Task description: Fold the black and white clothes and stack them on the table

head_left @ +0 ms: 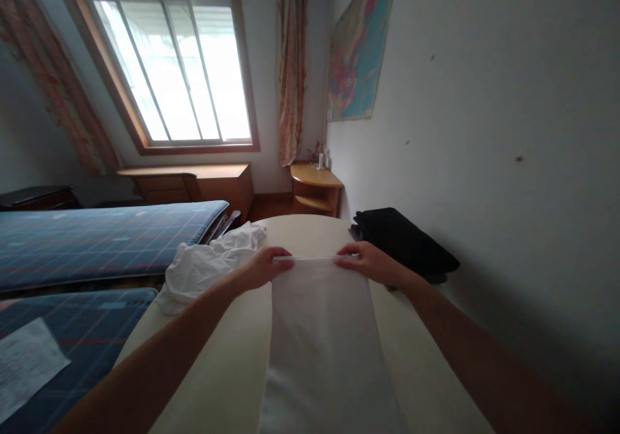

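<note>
A long white cloth (327, 337), smooth and narrow like a folded garment, stretches from the near edge of the view toward the middle of a cream round-ended table (310, 230). My left hand (271, 267) pinches its far left corner between thumb and fingers. At the far right corner, my right hand (361, 263) has the same kind of pinch. Between them the far edge is drawn straight. Left of my left hand lies a crumpled white cloth (208, 269). Just beyond my right hand sits a stack of folded black cloth (407, 243). The exact garment kind cannot be made out.
Blue plaid mattresses (111, 240) flank the table on the left, with a sheet of paper (31, 363) on the nearer one. A white wall (508, 227) runs along the right. Farther back stand a corner shelf (317, 177) and a wooden desk (217, 172) below the window.
</note>
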{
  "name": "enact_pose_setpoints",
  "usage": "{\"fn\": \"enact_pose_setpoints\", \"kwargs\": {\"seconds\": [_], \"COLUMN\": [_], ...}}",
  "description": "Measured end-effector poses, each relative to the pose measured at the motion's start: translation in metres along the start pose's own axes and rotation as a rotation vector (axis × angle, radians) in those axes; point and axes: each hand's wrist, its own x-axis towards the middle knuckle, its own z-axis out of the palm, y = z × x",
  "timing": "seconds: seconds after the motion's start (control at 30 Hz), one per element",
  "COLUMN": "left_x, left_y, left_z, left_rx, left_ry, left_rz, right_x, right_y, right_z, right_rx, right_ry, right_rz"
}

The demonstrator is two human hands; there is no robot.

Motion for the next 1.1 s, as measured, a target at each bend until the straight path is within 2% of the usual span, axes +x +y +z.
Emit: {"fn": "enact_pose_setpoints", "kwargs": {"seconds": [0.13,0.3,0.4,0.5,0.67,0.8,0.87,0.93,1.0,1.1], "left_x": [0.028,0.039,0.046,0.053,0.061,0.051,0.037,0.023,0.011,0.009], "left_y": [-0.031,-0.052,-0.056,-0.065,-0.081,-0.071,-0.06,-0.051,-0.048,-0.052], "left_z": [0.019,0.03,0.027,0.029,0.035,0.04,0.049,0.064,0.08,0.092], "left_rx": [0.051,0.056,0.058,0.068,0.134,0.238,0.292,0.353,0.527,0.709], "left_ry": [0.044,0.113,0.141,0.147,0.189,0.287,0.341,0.338,0.221,0.088], "left_rz": [-0.02,0.003,0.024,0.024,0.021,0.061,0.106,0.178,0.278,0.193], "right_x": [0.025,0.03,0.032,0.036,0.036,0.024,0.015,0.004,-0.004,-0.008], "right_y": [0.033,0.056,0.059,0.063,0.068,0.051,0.036,0.023,0.017,0.021], "right_z": [0.019,0.032,0.03,0.035,0.05,0.063,0.076,0.092,0.108,0.119], "right_rx": [-0.015,-0.021,-0.004,-0.034,-0.1,-0.197,-0.291,-0.373,-0.428,-0.48], "right_ry": [-0.068,-0.075,0.004,0.094,0.15,0.279,0.323,0.246,0.135,0.025], "right_rz": [0.066,0.059,0.035,0.08,0.119,0.135,0.088,0.003,-0.025,0.05]}}
